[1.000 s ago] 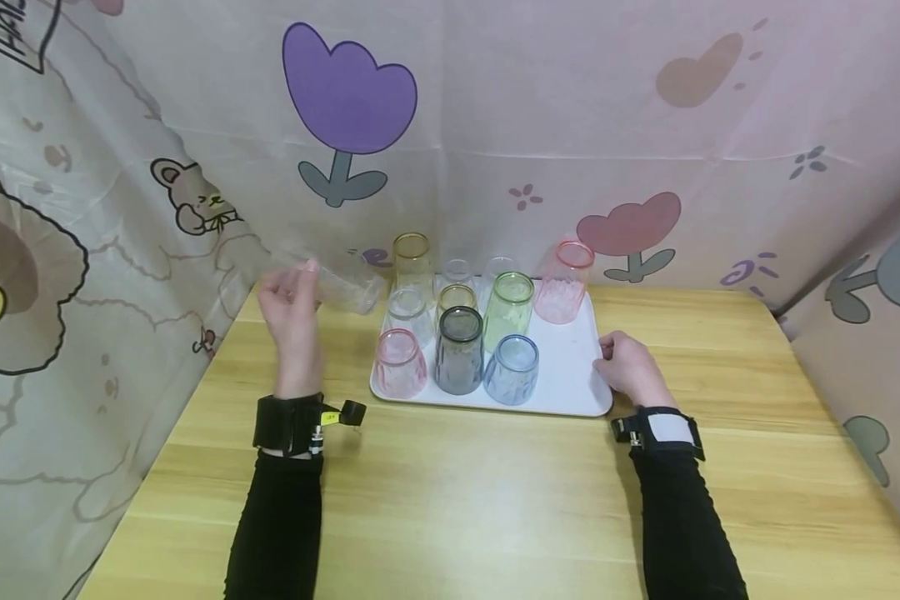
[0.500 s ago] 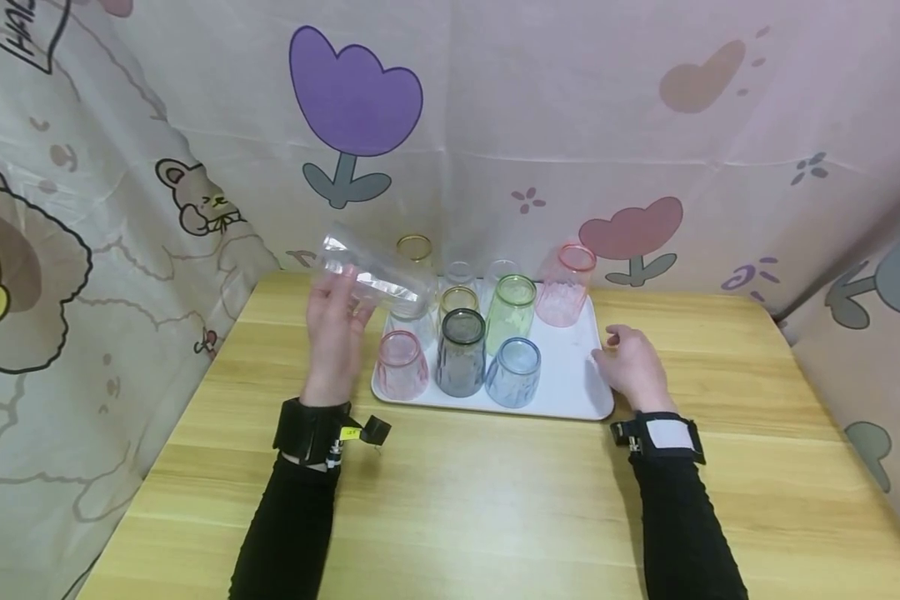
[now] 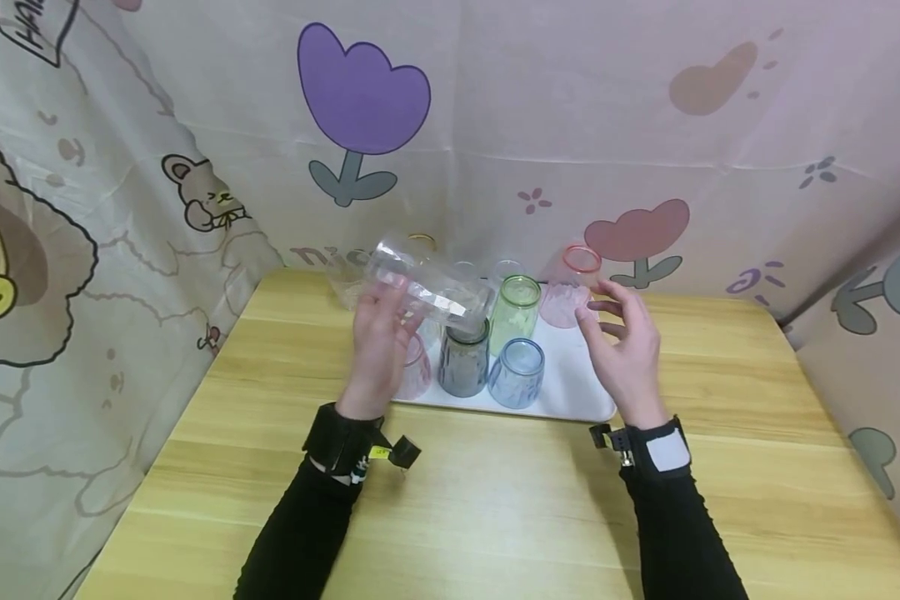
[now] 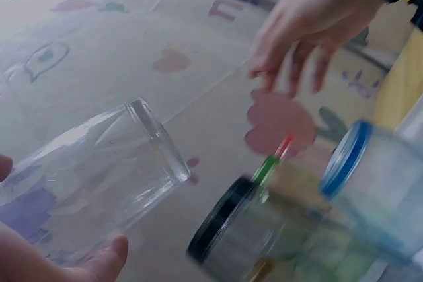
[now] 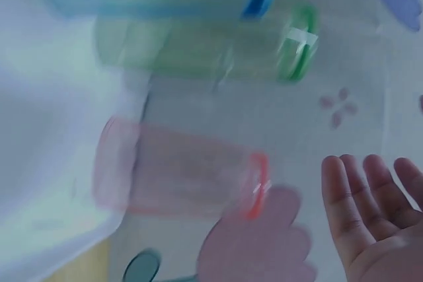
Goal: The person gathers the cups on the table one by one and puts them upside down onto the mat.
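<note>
My left hand (image 3: 378,342) grips a clear glass (image 3: 435,287), tipped nearly onto its side above the left part of the white tray (image 3: 573,396). In the left wrist view, fingers and thumb show on either side of this clear glass (image 4: 99,183). It overlaps the dark grey glass (image 3: 463,367) in the head view. Over the tray's right side my right hand (image 3: 626,350) is raised, fingers loosely bent and holding nothing. Nearest to it is a pink glass with a red rim (image 3: 566,304). A green glass (image 3: 515,308) and a blue glass (image 3: 517,375) stand mid-tray.
Another pink glass (image 3: 416,375) stands at the tray's front left, partly behind my left hand. Several more glasses at the back left are mostly hidden. The wooden table (image 3: 480,517) ends at a patterned cloth backdrop (image 3: 510,100).
My left hand has carried the clear glass rightward, from beside the tray to over its left part. My right hand has left the tray's right edge and risen.
</note>
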Available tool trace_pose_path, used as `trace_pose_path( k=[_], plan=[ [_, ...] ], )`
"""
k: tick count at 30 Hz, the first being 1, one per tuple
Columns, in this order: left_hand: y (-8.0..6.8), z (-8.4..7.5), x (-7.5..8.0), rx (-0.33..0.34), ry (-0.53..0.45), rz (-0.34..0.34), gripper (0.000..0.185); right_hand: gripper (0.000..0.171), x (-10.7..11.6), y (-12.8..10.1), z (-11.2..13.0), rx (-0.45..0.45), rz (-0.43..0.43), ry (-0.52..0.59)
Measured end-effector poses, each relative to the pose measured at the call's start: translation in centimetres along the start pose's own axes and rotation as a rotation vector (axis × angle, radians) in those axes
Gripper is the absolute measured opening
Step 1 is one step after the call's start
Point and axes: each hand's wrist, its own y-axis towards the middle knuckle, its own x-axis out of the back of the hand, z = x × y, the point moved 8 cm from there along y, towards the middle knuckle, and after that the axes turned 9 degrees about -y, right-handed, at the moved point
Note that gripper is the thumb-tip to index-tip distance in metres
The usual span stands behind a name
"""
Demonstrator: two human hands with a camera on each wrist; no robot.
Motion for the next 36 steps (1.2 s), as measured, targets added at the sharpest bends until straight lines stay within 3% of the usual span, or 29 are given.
trace_pose_path(
  k=[7, 12, 16, 27, 34, 36],
  plan=[
    [-0.8, 1.4, -1.8, -0.027, -0.087, 0.105, 0.010, 0.064, -2.1, -1.2, 3.9, 0.156, 0.087, 0.205],
    [-1.0, 1.9, -2.3, -0.030, -0.103, 0.155, 0.005, 0.077, -4.1, -2.2, 5.3, 0.233, 0.160, 0.275],
    [-1.3, 2.3, -2.6, -0.018, -0.101, 0.176, 0.006, 0.084, -5.0, -3.1, 6.1, 0.271, 0.163, 0.312],
    [-2.0, 3.1, -3.1, 0.037, -0.064, 0.163, 0.008, 0.079, -5.7, -4.2, 6.9, 0.240, 0.101, 0.464],
    [-1.9, 3.2, -3.5, 0.044, -0.102, 0.223, 0.005, 0.073, -5.2, -4.1, 6.9, 0.225, 0.080, 0.556],
    [-1.8, 3.2, -3.5, 0.047, -0.119, 0.237, 0.014, 0.073, -4.9, -4.0, 6.8, 0.214, 0.074, 0.608]
  ],
)
